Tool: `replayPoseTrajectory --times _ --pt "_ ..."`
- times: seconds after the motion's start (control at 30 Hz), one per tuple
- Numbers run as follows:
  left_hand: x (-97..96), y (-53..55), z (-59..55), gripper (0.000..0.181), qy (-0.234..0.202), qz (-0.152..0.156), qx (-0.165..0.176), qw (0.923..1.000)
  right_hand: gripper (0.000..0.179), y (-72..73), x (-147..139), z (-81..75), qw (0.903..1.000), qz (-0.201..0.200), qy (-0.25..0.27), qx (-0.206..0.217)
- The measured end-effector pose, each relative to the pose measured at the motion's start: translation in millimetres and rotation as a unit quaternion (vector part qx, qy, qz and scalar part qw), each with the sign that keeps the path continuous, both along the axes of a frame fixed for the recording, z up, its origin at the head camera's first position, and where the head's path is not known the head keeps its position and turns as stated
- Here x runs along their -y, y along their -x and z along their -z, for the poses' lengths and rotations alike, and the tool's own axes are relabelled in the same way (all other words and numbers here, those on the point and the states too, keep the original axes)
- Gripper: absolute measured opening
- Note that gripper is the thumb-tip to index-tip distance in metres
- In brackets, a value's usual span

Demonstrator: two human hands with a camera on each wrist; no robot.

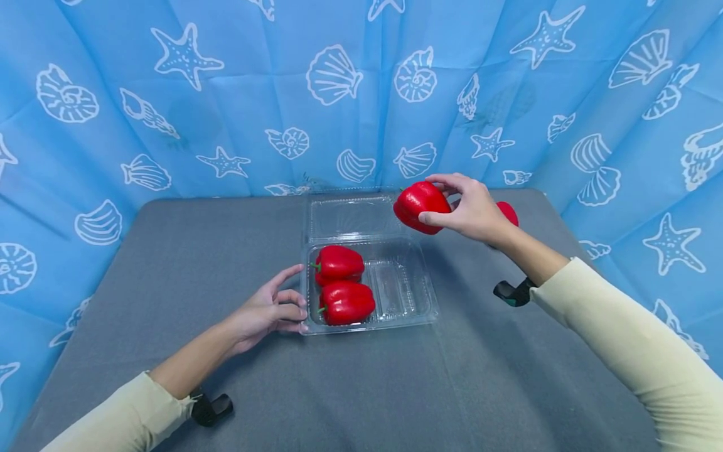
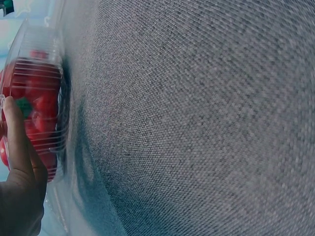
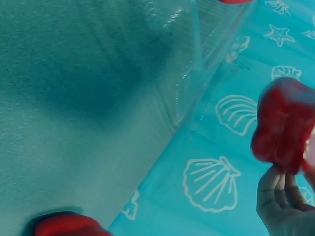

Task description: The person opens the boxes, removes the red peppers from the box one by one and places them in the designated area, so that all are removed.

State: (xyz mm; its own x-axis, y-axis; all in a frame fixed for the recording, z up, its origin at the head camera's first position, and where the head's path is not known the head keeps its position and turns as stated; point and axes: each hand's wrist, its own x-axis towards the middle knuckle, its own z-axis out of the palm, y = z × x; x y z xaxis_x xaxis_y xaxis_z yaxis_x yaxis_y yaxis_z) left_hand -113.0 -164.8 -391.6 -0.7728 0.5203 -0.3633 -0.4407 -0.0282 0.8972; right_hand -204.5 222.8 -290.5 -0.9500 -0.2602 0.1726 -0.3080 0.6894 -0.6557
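My right hand (image 1: 473,207) grips a red bell pepper (image 1: 420,206) between thumb and fingers, raised over the back right of a clear plastic clamshell box (image 1: 429,314). Two more red bell peppers lie side by side in the left part of the box, a rear pepper (image 1: 340,263) and a front pepper (image 1: 347,303), green stems pointing left. The left hand (image 1: 265,311) touches the box's left edge with loosely extended fingers. In the left wrist view, its fingers lie along the ribbed box wall (image 2: 61,142). The right wrist view shows the held pepper (image 3: 283,128) from below.
Another red pepper (image 1: 508,213) lies on the grey table (image 1: 226,245), partly hidden behind the right hand. The box's lid (image 1: 350,216) is folded open toward the back. A blue curtain (image 1: 237,113) with white shells and starfish hangs behind the table.
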Motion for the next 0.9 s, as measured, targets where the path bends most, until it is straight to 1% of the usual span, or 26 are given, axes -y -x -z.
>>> replayPoseTrajectory --times 0.07,0.23,0.4,0.5,0.63,0.9 --pt "0.3 0.2 0.1 0.084 0.001 0.001 0.000 1.0000 0.073 -0.3 -4 2.1 0.9998 0.015 0.007 -0.011" --pt "0.0 0.6 0.1 0.083 -0.004 0.005 0.000 1.0000 0.072 -0.5 -13 7.6 0.9990 0.037 0.015 -0.020" --pt "0.7 0.1 -0.1 0.083 -0.006 0.005 0.002 1.0000 0.070 -0.9 -21 15.0 0.9972 0.062 0.010 -0.040" --pt "1.1 0.1 -0.3 0.083 -0.006 0.005 0.002 1.0000 0.071 -1.1 -26 21.2 0.9952 0.084 0.006 -0.049" --pt "0.4 0.6 0.5 0.084 -0.007 0.002 0.001 1.0000 0.072 -2.1 -34 30.7 0.9927 0.110 0.007 -0.049" --pt "-2.3 0.2 1.1 0.088 -0.001 -0.006 -0.007 1.0000 0.073 -2.8 -49 54.2 0.9886 0.147 0.009 -0.034"
